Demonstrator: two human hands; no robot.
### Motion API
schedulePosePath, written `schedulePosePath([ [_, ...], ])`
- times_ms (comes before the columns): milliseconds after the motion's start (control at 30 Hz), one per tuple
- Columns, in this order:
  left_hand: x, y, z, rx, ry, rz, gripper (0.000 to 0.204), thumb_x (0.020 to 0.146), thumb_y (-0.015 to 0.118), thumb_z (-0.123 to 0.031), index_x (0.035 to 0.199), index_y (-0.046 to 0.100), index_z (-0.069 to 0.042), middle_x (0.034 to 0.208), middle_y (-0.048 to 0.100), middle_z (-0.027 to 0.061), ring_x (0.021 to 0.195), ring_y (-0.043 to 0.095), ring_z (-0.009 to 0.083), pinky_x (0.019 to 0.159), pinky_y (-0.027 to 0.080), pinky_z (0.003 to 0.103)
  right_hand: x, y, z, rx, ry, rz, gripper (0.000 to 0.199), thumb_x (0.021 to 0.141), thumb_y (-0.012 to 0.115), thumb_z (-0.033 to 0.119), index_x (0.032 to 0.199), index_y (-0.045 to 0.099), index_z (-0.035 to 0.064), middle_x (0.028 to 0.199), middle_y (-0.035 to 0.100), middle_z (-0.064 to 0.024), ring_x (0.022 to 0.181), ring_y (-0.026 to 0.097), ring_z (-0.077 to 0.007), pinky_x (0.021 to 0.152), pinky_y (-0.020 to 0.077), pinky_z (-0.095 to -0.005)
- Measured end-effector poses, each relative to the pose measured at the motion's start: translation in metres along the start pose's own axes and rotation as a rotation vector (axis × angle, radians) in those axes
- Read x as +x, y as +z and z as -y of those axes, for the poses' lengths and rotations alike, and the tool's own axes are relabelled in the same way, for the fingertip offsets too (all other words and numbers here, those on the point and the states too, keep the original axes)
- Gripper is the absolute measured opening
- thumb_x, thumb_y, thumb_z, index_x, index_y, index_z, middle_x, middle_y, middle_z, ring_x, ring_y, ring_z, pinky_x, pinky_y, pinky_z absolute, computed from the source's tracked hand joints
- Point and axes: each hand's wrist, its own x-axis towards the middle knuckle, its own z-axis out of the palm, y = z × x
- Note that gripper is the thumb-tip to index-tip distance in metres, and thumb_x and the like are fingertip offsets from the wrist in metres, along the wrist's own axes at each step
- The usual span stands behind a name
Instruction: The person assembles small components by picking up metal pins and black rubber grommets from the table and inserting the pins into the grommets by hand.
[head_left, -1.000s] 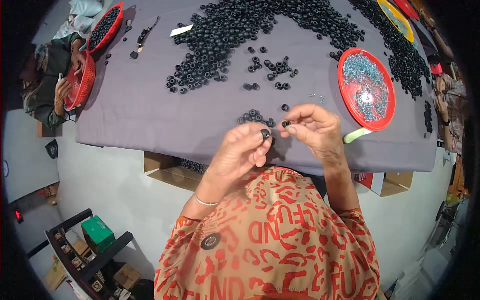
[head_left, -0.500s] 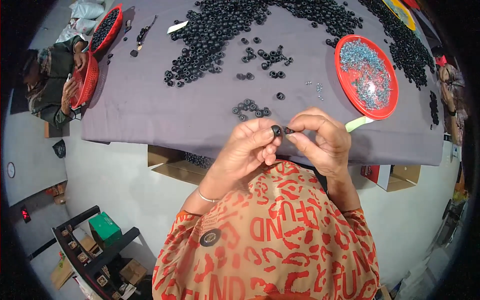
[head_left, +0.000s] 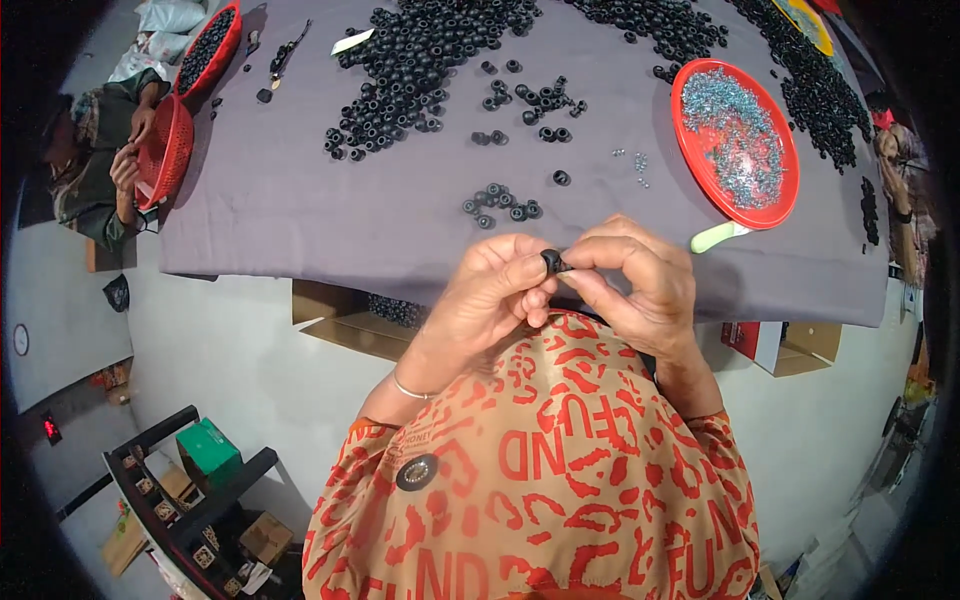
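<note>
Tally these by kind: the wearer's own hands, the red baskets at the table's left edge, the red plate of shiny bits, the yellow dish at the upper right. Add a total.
Left hand and right hand: 2
Red baskets: 2
Red plate: 1
Yellow dish: 1
Total: 6

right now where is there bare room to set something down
The grey cloth is bare between the red basket and the small cluster of round black pieces. Also at the near right corner, below the red plate and pale green handle. Crowded: the far middle, under the black pile, and far right, with small black parts.
</note>
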Motion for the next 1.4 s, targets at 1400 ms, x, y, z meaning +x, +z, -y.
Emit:
schedulePosePath([
  [1400, -0.043, -0.037, 0.009, 0.489, -0.150, -0.287, 0.016, 0.079, 0.065, -0.008, 0.088, 0.058, 0.003, 0.070, 0.060, 0.0072, 0.055, 0.057, 0.0106, 0.052, 0.050, 0.023, -0.016, 0.023, -0.013, 0.439, 0.543, 0.606, 0.030, 0.068, 0.069, 0.005, 0.093, 0.054, 0.0039, 0.071, 0.047, -0.0047, 0.056, 0.046, -0.0132, 0.048, 0.0380, -0.0261],
])
